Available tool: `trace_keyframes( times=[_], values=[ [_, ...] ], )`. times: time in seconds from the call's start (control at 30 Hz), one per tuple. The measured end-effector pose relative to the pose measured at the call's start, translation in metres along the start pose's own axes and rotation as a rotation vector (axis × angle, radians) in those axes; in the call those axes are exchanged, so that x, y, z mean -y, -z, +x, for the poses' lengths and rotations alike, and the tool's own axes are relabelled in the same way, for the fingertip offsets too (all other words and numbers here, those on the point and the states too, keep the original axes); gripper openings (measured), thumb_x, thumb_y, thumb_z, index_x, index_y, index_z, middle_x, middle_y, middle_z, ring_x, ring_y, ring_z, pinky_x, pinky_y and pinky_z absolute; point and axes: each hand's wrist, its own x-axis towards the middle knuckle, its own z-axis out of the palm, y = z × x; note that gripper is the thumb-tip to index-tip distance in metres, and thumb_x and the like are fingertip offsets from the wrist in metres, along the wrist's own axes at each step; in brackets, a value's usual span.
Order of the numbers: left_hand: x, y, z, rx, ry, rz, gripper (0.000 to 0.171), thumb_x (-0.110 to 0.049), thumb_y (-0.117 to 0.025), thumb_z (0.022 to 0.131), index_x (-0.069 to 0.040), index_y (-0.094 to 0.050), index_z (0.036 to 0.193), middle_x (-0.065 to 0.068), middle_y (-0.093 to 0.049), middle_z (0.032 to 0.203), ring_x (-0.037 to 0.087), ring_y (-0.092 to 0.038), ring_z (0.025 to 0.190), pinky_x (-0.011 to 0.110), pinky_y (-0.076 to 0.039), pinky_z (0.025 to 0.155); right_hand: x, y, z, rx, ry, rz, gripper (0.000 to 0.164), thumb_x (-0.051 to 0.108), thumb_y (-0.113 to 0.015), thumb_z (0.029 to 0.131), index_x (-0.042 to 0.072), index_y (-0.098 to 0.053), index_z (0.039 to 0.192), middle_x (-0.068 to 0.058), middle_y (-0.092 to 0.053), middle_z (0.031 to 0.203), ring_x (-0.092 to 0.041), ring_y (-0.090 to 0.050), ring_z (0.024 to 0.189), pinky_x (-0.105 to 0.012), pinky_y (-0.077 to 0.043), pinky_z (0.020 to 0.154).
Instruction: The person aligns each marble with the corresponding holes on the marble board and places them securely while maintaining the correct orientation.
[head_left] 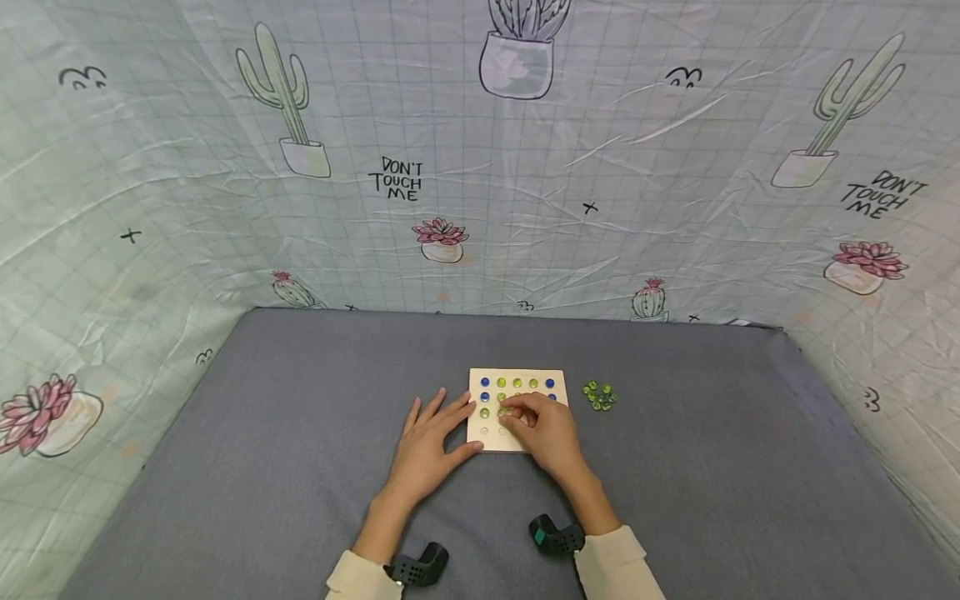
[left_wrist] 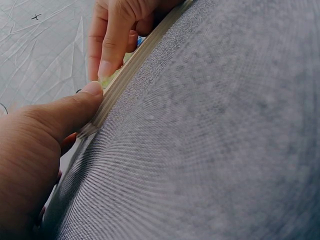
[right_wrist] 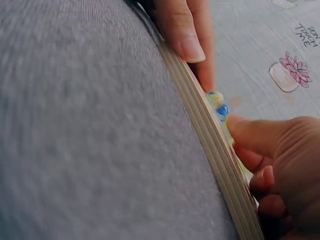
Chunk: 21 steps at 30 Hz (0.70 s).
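A square wooden board [head_left: 512,375] lies flat on the table, with blue marbles [head_left: 485,382] and green marbles [head_left: 517,382] seated in rows of round hollows. The left hand [head_left: 426,450] rests along the board's left side, fingers spread, thumb at the near left corner. Over the board, the right hand [head_left: 551,429] pinches a green marble [head_left: 503,412] between thumb and forefinger in the third row. Its palm and fingers hide the board's right part. The right wrist view shows the thumb beside a blue-swirled marble [right_wrist: 222,110] above the board's layered edge [right_wrist: 200,125].
A small cluster of loose green marbles [head_left: 598,395] lies right of the board. Grey cloth [head_left: 300,467] covers the table. Behind and at both sides hangs a printed cactus sheet [head_left: 517,208]. Each wrist wears a black band [head_left: 420,567].
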Motion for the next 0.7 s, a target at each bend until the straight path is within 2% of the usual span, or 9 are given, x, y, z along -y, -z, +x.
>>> trace_keyframes(
  times=[0.13,0.27,0.43,0.7],
  values=[
    [0.000,0.000,0.000,0.009,0.009,-0.003,0.064,-0.045,-0.073,0.081,-0.016,-0.057,0.135,-0.001,-0.049,0.142,0.030,-0.031,0.138,0.053,-0.008,0.116,0.000,0.003,0.000,0.012,-0.039,0.086,0.018,0.011,-0.080,0.077,0.012,-0.075,0.094,0.009,-0.058,0.070,-0.006,-0.043,0.054,-0.022,-0.037,0.047],
    [0.000,0.000,0.000,0.021,0.017,-0.003,0.064,-0.045,-0.072,0.081,-0.017,-0.057,0.136,-0.002,-0.048,0.143,0.029,-0.030,0.139,0.052,-0.008,0.116,0.001,0.007,0.001,0.021,-0.071,0.128,0.016,0.010,-0.079,0.079,0.012,-0.075,0.094,0.008,-0.059,0.071,-0.008,-0.046,0.056,-0.022,-0.040,0.049],
    [-0.001,0.000,0.000,0.015,0.015,-0.008,0.064,-0.045,-0.072,0.081,-0.016,-0.057,0.136,-0.001,-0.048,0.143,0.029,-0.030,0.139,0.052,-0.008,0.116,0.002,0.013,0.002,0.019,-0.075,0.153,0.013,0.010,-0.076,0.082,0.011,-0.075,0.095,0.006,-0.061,0.073,-0.010,-0.051,0.060,-0.023,-0.045,0.053],
    [0.000,0.000,0.000,0.020,0.025,-0.001,0.064,-0.046,-0.072,0.081,-0.016,-0.057,0.136,-0.002,-0.048,0.143,0.028,-0.030,0.139,0.051,-0.007,0.117,0.002,0.024,0.004,-0.012,-0.070,0.143,0.011,0.011,-0.075,0.084,0.010,-0.075,0.095,0.005,-0.060,0.073,-0.011,-0.052,0.062,-0.022,-0.045,0.052]
  ],
)
